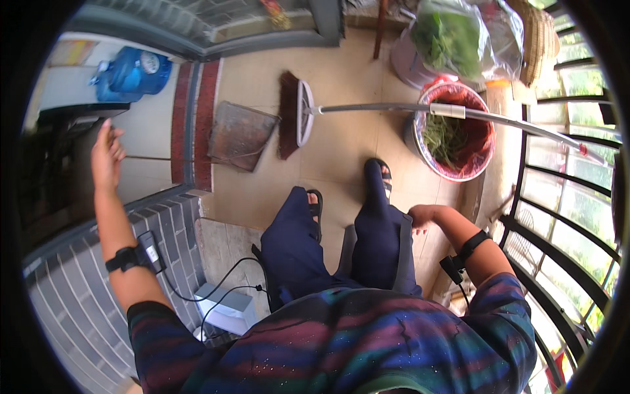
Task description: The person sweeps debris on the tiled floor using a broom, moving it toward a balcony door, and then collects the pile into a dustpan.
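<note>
My left hand is raised at the left, in front of a dark surface by the doorway. Its fingers are loosely curled, and whether something small sits between them is unclear. Beside my right knee hangs my right hand, close to a grey strap; part of its fingers is hidden. Ahead of my feet is a broom with dark bristles, its metal handle crossing over a bucket. A worn metal dustpan lies left of the bristles. The bucket has a red plastic liner with green plant stems in it.
Black window bars run along the right. Clear plastic bags of leafy greens sit at the top right. Blue water bottles lie beyond the red door sill. A wooden board and grey box are at my left.
</note>
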### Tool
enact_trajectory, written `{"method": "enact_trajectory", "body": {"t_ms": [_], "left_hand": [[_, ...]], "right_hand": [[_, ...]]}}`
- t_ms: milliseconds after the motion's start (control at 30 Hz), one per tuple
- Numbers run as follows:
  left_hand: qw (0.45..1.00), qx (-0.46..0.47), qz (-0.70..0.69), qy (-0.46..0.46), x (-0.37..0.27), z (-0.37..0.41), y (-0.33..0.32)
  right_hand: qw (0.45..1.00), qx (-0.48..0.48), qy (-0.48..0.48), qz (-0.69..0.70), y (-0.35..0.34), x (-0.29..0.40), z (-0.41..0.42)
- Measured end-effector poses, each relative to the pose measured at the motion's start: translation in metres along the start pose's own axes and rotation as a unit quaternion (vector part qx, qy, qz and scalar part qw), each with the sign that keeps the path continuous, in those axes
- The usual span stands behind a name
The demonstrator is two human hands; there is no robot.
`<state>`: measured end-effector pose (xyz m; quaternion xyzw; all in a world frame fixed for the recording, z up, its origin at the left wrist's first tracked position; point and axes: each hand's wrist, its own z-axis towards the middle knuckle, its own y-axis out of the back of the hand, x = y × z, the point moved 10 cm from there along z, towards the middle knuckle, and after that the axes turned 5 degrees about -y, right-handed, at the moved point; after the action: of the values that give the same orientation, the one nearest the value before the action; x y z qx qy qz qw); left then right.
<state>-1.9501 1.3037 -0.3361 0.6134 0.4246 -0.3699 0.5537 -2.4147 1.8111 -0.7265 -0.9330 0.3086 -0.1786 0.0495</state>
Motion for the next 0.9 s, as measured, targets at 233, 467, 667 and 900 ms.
{"method": "enact_trajectory", "body": {"t_ms": [233, 467, 667, 900], "left_hand": [[0.993, -0.094, 0.022, -0.071, -0.021, -0.062, 0.024], [0.98, -0.147, -0.014, -0.135, -0.108, -0.099, 0.128], [0.967, -0.185, -0.053, -0.168, -0.139, -0.119, 0.177], [0.939, -0.267, -0.121, -0.182, -0.151, -0.145, 0.203]], "right_hand": [[0.734, -0.654, 0.128, -0.129, 0.154, 0.164, -0.274], [0.717, -0.632, -0.21, -0.205, 0.218, 0.055, -0.302], [0.65, -0.675, -0.231, -0.263, 0.232, 0.047, -0.263], [0.666, -0.64, -0.249, -0.292, 0.266, 0.071, -0.206]]}}
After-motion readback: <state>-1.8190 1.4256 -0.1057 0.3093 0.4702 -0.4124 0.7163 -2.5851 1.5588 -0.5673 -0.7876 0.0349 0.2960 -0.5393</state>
